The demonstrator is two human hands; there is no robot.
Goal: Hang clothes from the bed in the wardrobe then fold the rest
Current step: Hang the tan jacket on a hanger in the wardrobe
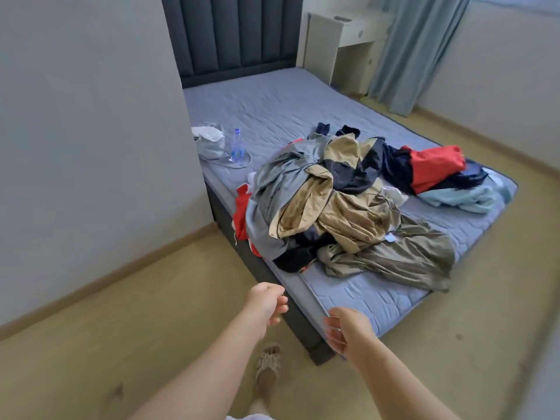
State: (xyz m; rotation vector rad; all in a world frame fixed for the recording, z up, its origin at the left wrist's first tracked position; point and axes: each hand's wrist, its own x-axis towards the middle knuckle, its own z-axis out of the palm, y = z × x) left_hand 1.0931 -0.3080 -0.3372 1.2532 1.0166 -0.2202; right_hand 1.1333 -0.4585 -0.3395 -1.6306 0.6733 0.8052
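- Start of hang step: my left hand (pixel 266 304) and right hand (pixel 348 330) loosely curled, holding nothing.
- Next, I'd say: reach 12 o'clock, grab tan jacket (pixel 312 207) off clothes pile (pixel 348 213) on bed (pixel 272 104).

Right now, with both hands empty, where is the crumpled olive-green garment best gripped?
Likely its bunched left end, pinched by the right hand coming from the near bed edge: that end of the crumpled olive-green garment lies exposed on the grey quilted mattress, while its far edge meets the tan jacket.
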